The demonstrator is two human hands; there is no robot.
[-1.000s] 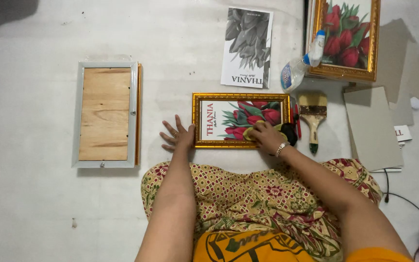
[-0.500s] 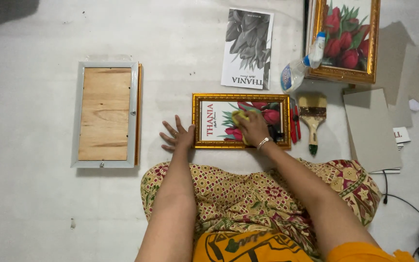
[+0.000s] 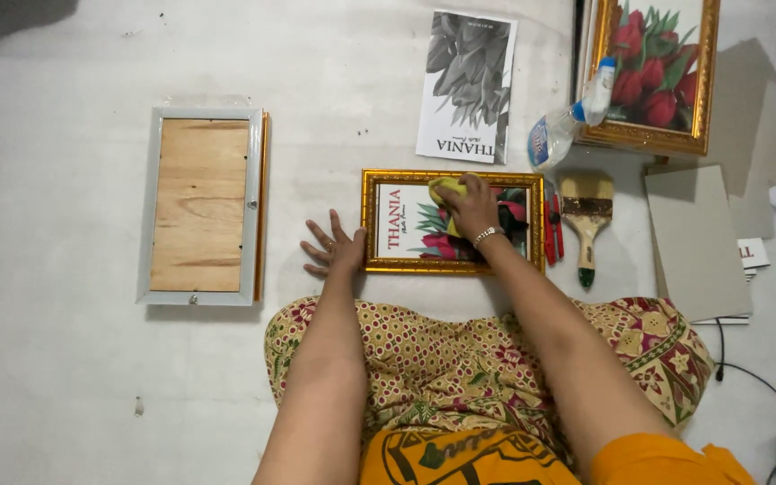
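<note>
Pressing a yellow cloth (image 3: 446, 188) onto the glass of a small gold picture frame (image 3: 453, 221) at the centre of the frame, the right hand (image 3: 473, 206) grips it with curled fingers. The left hand (image 3: 334, 248) lies open, fingers spread, flat on the floor (image 3: 65, 377) touching the frame's left edge. A paintbrush (image 3: 586, 220) lies just right.

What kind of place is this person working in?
Probably a small picture-framing workspace, set up on a pale floor. Gilt-framed tulip prints lie about: the right hand presses a yellow cloth on the small gold frame, beside a paintbrush, a spray bottle and a wood-backed frame.
</note>
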